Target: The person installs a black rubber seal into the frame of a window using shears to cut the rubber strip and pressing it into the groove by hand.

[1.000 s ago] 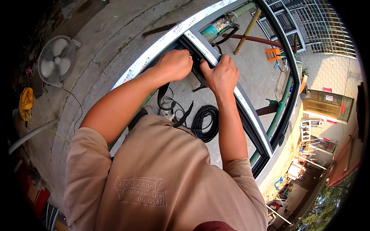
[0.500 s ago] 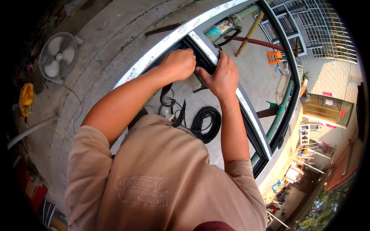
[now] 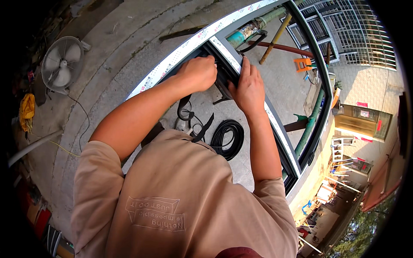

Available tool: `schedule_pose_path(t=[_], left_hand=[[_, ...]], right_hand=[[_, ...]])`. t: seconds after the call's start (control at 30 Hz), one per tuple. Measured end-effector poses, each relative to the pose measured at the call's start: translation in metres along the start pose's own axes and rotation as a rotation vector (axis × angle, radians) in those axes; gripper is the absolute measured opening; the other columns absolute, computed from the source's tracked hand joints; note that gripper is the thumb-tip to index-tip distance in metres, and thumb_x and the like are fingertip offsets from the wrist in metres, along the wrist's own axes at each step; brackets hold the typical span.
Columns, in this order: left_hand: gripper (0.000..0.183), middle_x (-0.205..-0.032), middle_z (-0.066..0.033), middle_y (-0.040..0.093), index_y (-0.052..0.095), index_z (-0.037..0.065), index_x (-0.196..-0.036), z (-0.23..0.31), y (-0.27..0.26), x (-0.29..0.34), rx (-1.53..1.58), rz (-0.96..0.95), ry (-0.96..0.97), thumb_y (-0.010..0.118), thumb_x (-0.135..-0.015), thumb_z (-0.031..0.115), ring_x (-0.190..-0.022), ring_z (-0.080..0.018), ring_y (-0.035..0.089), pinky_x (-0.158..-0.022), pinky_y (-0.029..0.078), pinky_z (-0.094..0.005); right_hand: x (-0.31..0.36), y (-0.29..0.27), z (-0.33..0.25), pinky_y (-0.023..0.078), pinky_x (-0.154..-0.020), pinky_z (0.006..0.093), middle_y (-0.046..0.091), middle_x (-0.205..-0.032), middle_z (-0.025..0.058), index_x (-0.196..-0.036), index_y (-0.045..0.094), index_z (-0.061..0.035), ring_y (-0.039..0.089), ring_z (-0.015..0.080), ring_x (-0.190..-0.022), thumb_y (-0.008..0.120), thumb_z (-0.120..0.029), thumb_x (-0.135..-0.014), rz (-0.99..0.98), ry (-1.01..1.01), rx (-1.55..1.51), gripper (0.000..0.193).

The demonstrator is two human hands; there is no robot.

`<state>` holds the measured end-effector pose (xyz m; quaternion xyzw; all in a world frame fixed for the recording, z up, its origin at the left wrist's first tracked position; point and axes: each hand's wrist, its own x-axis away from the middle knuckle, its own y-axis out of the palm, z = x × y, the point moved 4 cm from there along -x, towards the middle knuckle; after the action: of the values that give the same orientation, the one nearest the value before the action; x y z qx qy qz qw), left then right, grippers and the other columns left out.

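A large dark window frame (image 3: 223,41) with white printed protective film stands across the view in front of me. My left hand (image 3: 198,74) is closed at the inner corner of its narrow opening, fingertips at the dark groove. A black rubber strip (image 3: 184,104) hangs from beneath that hand; the pinched part is hidden. My right hand (image 3: 249,89) wraps over the frame's middle bar (image 3: 227,52), fingers on the film-covered face and thumb on the inner side. Below the hands, a coil of black rubber strip (image 3: 228,139) lies on the concrete floor, with a loose end near my waist.
Green pipe supports (image 3: 312,122) and a yellow pole (image 3: 275,39) show through the larger opening. An orange stool (image 3: 303,65) stands beyond. To the left are a floor fan (image 3: 63,64) with its cable and a yellow bag (image 3: 27,109). Metal grilles (image 3: 361,34) lean at the far right.
My right thumb has shifted inward along the middle bar, and the right fingers have slid slightly. The left hand stays at the corner with small movement. The view has shifted a little.
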<state>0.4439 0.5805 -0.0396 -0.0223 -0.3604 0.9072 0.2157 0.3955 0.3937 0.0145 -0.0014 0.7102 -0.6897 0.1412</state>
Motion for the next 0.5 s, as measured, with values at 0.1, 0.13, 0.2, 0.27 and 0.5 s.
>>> schedule_pose_path(t=[0.1,0.13,0.2,0.27,0.5], left_hand=[[0.035,-0.105,-0.0367,0.077,0.065,-0.007,-0.11,-0.001,0.001,0.001,0.023,0.019,0.023,0.053,-0.113,0.025,-0.104,-0.0572,0.075,-0.095,0.057,-0.0654],[0.035,-0.104,-0.0366,0.077,0.065,-0.008,-0.109,-0.001,0.001,0.001,0.025,0.024,0.031,0.053,-0.113,0.025,-0.104,-0.0572,0.075,-0.094,0.057,-0.0654],[0.034,-0.103,-0.0367,0.077,0.064,-0.008,-0.112,0.001,0.001,0.001,0.025,0.011,0.012,0.053,-0.114,0.025,-0.104,-0.0574,0.075,-0.094,0.057,-0.0652],[0.035,-0.103,-0.0369,0.077,0.063,-0.009,-0.115,0.002,0.001,0.001,0.02,0.002,-0.003,0.054,-0.114,0.025,-0.103,-0.0576,0.075,-0.094,0.058,-0.065],[0.037,-0.108,-0.0374,0.079,0.06,-0.01,-0.121,0.004,-0.004,-0.001,0.023,0.055,-0.109,0.057,-0.114,0.026,-0.106,-0.055,0.078,-0.095,0.061,-0.064]], right_hand=[[0.015,-0.002,0.012,0.057,-0.105,0.0499,0.067,-0.133,0.0235,-0.168,0.044,0.0039,0.068,0.0435,-0.122,0.093,-0.019,-0.083,-0.009,-0.057,-0.02,0.101],[0.018,-0.001,0.014,0.057,-0.107,0.0503,0.066,-0.135,0.0241,-0.17,0.042,0.0038,0.068,0.0443,-0.123,0.092,-0.017,-0.084,-0.008,-0.067,-0.022,0.103],[0.018,-0.004,0.012,0.057,-0.107,0.0498,0.067,-0.136,0.0244,-0.171,0.042,0.0026,0.068,0.0446,-0.123,0.093,-0.017,-0.085,-0.026,-0.045,-0.023,0.103],[0.016,-0.008,0.01,0.057,-0.107,0.0494,0.067,-0.138,0.0248,-0.172,0.041,0.0015,0.068,0.0449,-0.124,0.093,-0.016,-0.085,-0.039,-0.023,-0.024,0.103],[-0.018,-0.006,-0.015,0.057,-0.106,0.0488,0.066,-0.138,0.0246,-0.168,0.043,0.0088,0.067,0.0429,-0.125,0.098,-0.037,-0.083,-0.07,-0.052,-0.091,0.111]])
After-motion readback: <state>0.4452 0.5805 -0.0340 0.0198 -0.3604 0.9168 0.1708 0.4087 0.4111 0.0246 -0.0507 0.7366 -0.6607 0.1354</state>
